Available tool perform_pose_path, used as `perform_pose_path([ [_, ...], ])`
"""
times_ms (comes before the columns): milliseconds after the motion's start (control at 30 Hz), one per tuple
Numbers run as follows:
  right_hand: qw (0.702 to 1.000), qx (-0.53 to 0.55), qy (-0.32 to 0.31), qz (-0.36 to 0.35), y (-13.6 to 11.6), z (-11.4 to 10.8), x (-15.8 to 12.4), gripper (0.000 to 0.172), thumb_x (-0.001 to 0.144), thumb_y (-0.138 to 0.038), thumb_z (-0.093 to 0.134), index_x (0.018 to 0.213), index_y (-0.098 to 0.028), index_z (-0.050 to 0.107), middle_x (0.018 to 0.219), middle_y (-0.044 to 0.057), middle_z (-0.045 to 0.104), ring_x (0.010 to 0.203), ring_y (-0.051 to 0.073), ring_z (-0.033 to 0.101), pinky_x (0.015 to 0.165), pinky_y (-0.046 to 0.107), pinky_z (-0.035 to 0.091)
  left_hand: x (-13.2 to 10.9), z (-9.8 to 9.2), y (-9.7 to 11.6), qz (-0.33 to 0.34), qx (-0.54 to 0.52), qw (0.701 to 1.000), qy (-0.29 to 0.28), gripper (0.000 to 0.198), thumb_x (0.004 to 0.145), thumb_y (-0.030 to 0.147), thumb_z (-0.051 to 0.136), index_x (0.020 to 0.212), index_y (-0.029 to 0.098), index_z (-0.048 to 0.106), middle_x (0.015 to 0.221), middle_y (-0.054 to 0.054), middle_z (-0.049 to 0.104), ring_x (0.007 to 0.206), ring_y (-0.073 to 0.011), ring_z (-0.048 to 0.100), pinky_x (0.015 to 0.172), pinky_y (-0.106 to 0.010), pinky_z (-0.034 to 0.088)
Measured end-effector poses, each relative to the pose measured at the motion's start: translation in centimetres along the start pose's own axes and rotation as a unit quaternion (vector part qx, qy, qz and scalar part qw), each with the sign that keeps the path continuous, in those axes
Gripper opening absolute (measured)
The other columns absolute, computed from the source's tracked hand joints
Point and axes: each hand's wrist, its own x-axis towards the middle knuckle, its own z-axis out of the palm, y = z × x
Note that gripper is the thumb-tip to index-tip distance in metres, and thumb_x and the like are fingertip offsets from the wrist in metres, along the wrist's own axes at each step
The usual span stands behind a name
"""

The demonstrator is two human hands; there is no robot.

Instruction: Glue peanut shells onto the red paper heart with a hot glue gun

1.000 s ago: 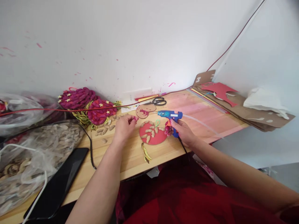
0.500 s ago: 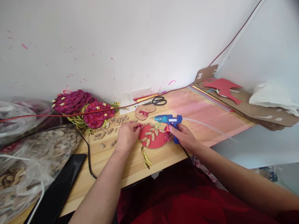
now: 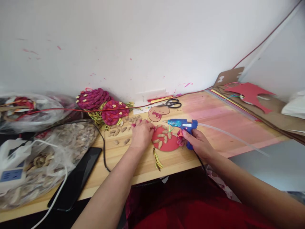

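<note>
A blue hot glue gun (image 3: 178, 123) is in my right hand (image 3: 200, 143), whose fingers wrap its handle and trigger. Its nozzle points left, above the far side of a red disc (image 3: 170, 146). Several peanuts (image 3: 166, 139) lie on that disc, and a yellow-green yarn tassel (image 3: 157, 160) hangs from its near left edge. My left hand (image 3: 142, 136) rests at the disc's left edge with thumb and fingers pinched together. Whatever is between those fingertips is hidden. Loose peanuts (image 3: 124, 129) are scattered on the wood left of that hand.
Black-handled scissors (image 3: 173, 103) and a stained cardboard shape (image 3: 158, 113) lie behind the disc. Starred purple-red ornaments (image 3: 114, 112) lean at the wall. At left are a plastic bag of peanuts (image 3: 82, 140), a black phone-like slab (image 3: 76, 178) and a power strip (image 3: 14, 175). Cut red card (image 3: 252, 92) lies right.
The camera view has turned left, so everything sits farther right and the power strip now shows. Both hands keep nearly the same positions over the disc.
</note>
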Motion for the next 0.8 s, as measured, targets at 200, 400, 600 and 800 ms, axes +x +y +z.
perform_pose_path([
  [200,1.0,0.007,-0.002,0.006,0.4,-0.2,0.3,0.052,0.077,-0.069,0.074,0.085,-0.018,0.067,0.07,0.005,0.072,0.063,0.018,0.067,0.064,0.031,0.054,-0.1,-0.1,-0.1,0.005,-0.001,1.0,0.004,0.018,0.091,0.026,0.061,0.092,0.026,0.079,0.105,-0.008,0.07,0.117,-0.0313,0.055,0.096,-0.052,0.041],
  [400,0.999,0.051,0.003,0.006,0.1,0.0,0.5,0.052,0.072,-0.067,0.079,0.081,-0.019,0.065,0.068,0.003,0.072,0.059,0.016,0.066,0.059,0.028,0.053,0.2,-0.7,0.1,-0.015,-0.019,1.0,-0.015,0.022,0.093,0.025,0.059,0.098,0.028,0.081,0.109,-0.009,0.071,0.12,-0.0318,0.056,0.102,-0.052,0.041],
  [600,0.995,0.097,0.003,0.003,-0.1,0.1,0.3,0.047,0.072,-0.061,0.083,0.081,-0.018,0.066,0.068,0.004,0.072,0.058,0.016,0.066,0.058,0.028,0.054,-1.6,-6.1,-3.7,-0.047,-0.068,0.996,0.033,0.021,0.092,0.031,0.061,0.102,0.021,0.077,0.101,-0.006,0.077,0.087,-0.0203,0.067,0.08,-0.03,0.047],
  [800,0.992,0.125,0.012,0.0,-0.3,0.3,0.1,0.043,0.072,-0.058,0.084,0.081,-0.019,0.068,0.07,0.003,0.071,0.059,0.017,0.066,0.057,0.029,0.054,-5.8,-7.6,-8.6,-0.101,0.037,0.994,-0.027,0.023,0.091,0.026,0.053,0.093,0.02,0.075,0.093,-0.006,0.078,0.086,-0.0233,0.068,0.074,-0.031,0.044],
])
